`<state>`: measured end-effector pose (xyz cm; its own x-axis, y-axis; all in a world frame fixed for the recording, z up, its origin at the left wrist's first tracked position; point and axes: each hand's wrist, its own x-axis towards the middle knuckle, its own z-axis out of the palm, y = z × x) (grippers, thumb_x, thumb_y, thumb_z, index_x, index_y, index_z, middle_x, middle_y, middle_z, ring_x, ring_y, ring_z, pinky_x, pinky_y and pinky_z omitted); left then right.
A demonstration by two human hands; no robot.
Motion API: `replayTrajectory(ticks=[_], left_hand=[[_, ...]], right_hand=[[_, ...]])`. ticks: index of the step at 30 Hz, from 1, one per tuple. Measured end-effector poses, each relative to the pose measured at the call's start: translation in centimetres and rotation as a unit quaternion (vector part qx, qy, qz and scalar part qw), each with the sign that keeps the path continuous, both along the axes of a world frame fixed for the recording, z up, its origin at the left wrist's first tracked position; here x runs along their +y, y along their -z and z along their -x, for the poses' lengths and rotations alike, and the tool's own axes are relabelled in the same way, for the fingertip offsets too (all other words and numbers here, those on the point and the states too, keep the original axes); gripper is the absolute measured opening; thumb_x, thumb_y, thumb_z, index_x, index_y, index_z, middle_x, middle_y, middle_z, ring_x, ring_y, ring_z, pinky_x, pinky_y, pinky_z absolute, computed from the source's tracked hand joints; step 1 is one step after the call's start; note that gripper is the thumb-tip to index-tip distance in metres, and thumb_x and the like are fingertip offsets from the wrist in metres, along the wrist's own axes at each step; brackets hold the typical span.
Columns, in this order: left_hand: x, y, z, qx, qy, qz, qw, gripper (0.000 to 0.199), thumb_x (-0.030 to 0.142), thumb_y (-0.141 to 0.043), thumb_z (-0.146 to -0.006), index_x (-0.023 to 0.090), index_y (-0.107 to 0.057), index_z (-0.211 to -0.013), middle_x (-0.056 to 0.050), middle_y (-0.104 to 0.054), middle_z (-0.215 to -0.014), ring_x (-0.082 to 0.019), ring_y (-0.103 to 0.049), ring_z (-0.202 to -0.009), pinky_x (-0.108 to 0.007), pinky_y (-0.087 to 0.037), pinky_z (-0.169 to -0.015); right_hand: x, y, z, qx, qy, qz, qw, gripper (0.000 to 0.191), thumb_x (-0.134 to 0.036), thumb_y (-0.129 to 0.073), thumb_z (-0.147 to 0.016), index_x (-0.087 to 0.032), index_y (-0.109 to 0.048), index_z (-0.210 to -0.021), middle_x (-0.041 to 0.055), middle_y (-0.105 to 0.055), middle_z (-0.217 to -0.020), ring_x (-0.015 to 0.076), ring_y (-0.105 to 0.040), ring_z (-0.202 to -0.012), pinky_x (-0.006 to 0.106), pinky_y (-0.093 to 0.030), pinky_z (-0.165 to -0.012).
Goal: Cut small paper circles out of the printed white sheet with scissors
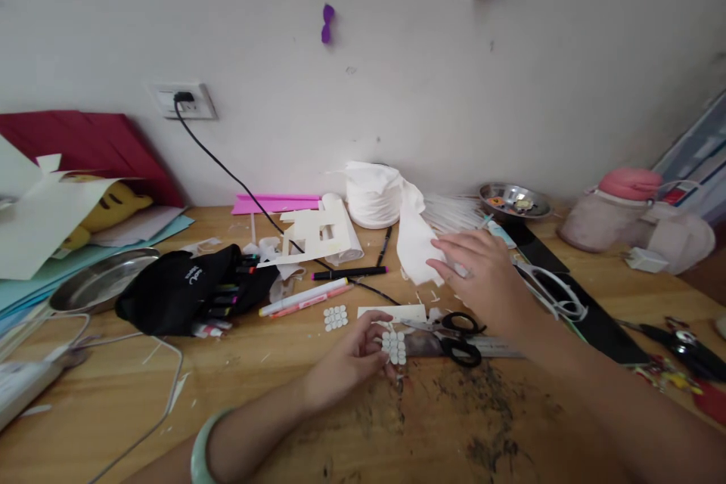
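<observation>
Low in the middle of the view, my left hand (345, 363) pinches a small grid of white round pieces (394, 348) between thumb and fingers. My right hand (482, 272) has its fingertips closed on the loose end of a soft white tissue (417, 246), which hangs from a tissue roll (371, 200) against the wall. A second grid of white rounds (336, 317) lies on the desk, left of my left hand. Between my hands rest black-handled scissors (462, 336), over a metal ruler (499, 348) and a cream paper strip (391, 313).
To the left are a black pen pouch (170, 291), a metal tray (85, 287) and stacked papers. Markers (306, 296) and a cut cream card (314, 238) lie mid-desk. At right are white-handled scissors (553, 295), a metal bowl (522, 200) and a pink-lidded bottle (606, 215).
</observation>
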<state>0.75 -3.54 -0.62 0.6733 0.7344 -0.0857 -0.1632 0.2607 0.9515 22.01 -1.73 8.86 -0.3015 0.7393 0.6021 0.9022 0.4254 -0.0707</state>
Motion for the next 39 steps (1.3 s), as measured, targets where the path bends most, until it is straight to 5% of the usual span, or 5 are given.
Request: replayTrajectory(ticks=[14,21,26,36,39], left_hand=[[0.3,-0.1,0.1,0.010,-0.098,0.052,0.994,0.033,0.030,-0.069,-0.071,0.016,-0.057,-0.099,-0.003,-0.066,-0.077,-0.017,-0.060,-0.079,-0.029,-0.040,-0.079],[0.9,-0.9,0.4,-0.148,-0.083,0.126,0.977,0.042,0.050,-0.056,-0.079,0.014,-0.061,-0.100,-0.010,-0.064,-0.099,-0.022,-0.060,-0.088,-0.033,-0.044,-0.080],[1.2,-0.8,0.6,-0.117,-0.129,0.121,0.977,0.023,0.017,-0.071,-0.069,0.015,-0.065,-0.092,-0.005,-0.067,-0.086,-0.015,-0.061,-0.075,-0.026,-0.046,-0.072],[1.6,-0.6,0.7,-0.100,-0.173,0.104,0.974,0.019,0.019,-0.072,-0.066,0.014,-0.069,-0.083,-0.003,-0.067,-0.081,-0.014,-0.061,-0.075,-0.024,-0.045,-0.073],[1.6,-0.5,0.7,-0.087,-0.167,0.091,0.978,0.021,0.019,-0.072,-0.066,0.013,-0.069,-0.085,-0.005,-0.066,-0.082,-0.015,-0.060,-0.074,-0.024,-0.044,-0.073]], right_hand=[[-1.1,-1.4,2.3,0.424,-0.066,0.160,0.889,0.029,-0.025,-0.049,-0.083,-0.020,-0.061,-0.108,0.0032,-0.067,-0.088,0.0140,-0.062,-0.070,0.025,-0.051,-0.059],[-2.4,2.6,1.3,0.148,-0.181,0.111,0.966,0.036,-0.009,-0.034,-0.086,-0.019,-0.062,-0.108,0.0074,-0.064,-0.110,0.0166,-0.057,-0.104,0.035,-0.043,-0.092],[-4.8,4.2,1.8,-0.120,-0.371,0.097,0.916,0.029,-0.012,-0.036,-0.091,-0.022,-0.064,-0.091,0.0015,-0.069,-0.096,0.0146,-0.051,-0.109,0.037,-0.025,-0.105],[-4.4,5.6,3.2,-0.073,-0.216,0.242,0.943,0.011,-0.016,-0.051,-0.081,-0.017,-0.061,-0.087,0.0027,-0.063,-0.089,0.0161,-0.052,-0.086,0.033,-0.036,-0.083],[-5.0,6.1,4.0,-0.062,-0.217,0.249,0.942,0.047,-0.048,-0.059,-0.075,-0.017,-0.056,-0.110,0.0086,-0.058,-0.112,0.0236,-0.048,-0.100,0.038,-0.034,-0.086]])
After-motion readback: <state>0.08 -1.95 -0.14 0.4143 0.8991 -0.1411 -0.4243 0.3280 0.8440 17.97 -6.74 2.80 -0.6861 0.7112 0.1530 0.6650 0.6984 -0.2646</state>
